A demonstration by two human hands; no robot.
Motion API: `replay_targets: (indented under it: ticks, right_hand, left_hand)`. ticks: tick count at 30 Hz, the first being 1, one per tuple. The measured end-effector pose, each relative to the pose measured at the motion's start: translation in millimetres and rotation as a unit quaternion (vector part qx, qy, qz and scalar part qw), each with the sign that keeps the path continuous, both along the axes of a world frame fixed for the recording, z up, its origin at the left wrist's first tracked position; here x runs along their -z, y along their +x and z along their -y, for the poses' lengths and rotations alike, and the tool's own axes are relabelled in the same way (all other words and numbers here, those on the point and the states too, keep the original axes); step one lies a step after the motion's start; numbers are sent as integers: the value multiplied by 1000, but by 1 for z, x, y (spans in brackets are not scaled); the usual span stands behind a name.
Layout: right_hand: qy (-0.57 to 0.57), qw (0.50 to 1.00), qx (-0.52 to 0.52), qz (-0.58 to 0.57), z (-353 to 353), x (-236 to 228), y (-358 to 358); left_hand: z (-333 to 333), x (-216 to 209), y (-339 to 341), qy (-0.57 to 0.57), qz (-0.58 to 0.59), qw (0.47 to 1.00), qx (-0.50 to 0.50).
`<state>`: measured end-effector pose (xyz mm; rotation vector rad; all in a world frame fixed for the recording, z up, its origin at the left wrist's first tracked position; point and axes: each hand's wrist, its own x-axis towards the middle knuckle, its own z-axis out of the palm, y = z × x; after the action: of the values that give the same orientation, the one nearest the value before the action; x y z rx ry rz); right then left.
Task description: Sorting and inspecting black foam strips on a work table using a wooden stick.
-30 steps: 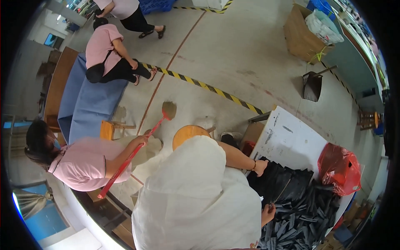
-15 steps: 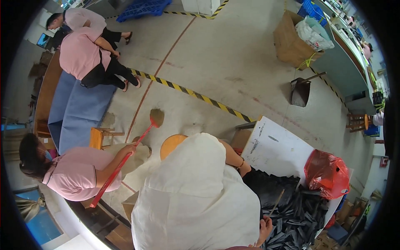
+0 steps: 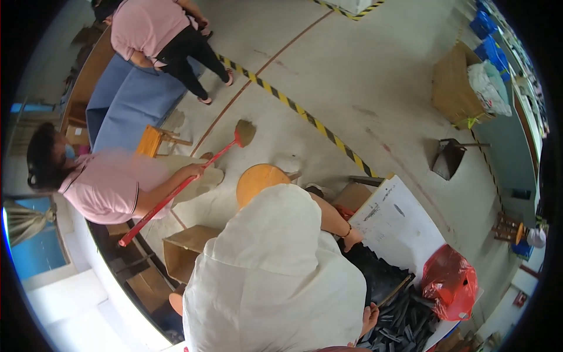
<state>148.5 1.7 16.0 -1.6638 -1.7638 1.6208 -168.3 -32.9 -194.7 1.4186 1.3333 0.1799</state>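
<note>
A wide white garment (image 3: pixel 270 281) fills the lower middle of the view. A bare forearm with a dark wristband comes out of it, and my left hand (image 3: pixel 352 238) rests where the white board (image 3: pixel 399 226) meets a black sheet (image 3: pixel 381 276). Its fingers are curled downward, and I cannot make out any grip. My right hand (image 3: pixel 369 320) lies lower down, at the edge of a heap of several dark flat strips (image 3: pixel 404 325). Its fingers are partly hidden by the garment.
A person in pink (image 3: pixel 105 185) at the left holds a red-handled broom (image 3: pixel 182 188). Another person in pink (image 3: pixel 158 35) bends over a blue mat (image 3: pixel 129 105). Also here are a round wooden stool (image 3: pixel 261 179), a cardboard box (image 3: pixel 187 249), a red bag (image 3: pixel 448 281), a dustpan (image 3: pixel 448 158) and a yellow-black floor stripe (image 3: pixel 305 111).
The view has swung, so everything sits lower and nearer. The broom has shifted along the floor. The far person in pink has moved toward the blue mat. My left hand stays by the board.
</note>
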Motion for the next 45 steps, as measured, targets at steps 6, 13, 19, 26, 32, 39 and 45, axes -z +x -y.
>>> replay_targets:
  ticks: [6,13,19,26,32,39,45]
  right_hand:
    - [-5,999,-17,-26,-2,6,-29]
    - [22,1000,-14,-5,-7,11,-25]
    - [54,996,-49,-51,-18,46,9]
    - [39,996,-14,-84,-15,67,29]
    - [53,996,17,-63,-18,78,33]
    - [49,997,9,-50,-28,94,45]
    - [105,992,10,-71,-19,67,26]
  left_hand:
    - [5,1,-4,-13,62,993,-99]
    - [11,10,-1,27,59,991,-115]
    - [10,16,1,39,62,990,-121]
    - [9,19,5,29,68,990,-122]
    - [1,27,12,20,56,992,-109]
    - [2,32,16,30,67,990,-118]
    - [10,12,5,50,69,987,-137]
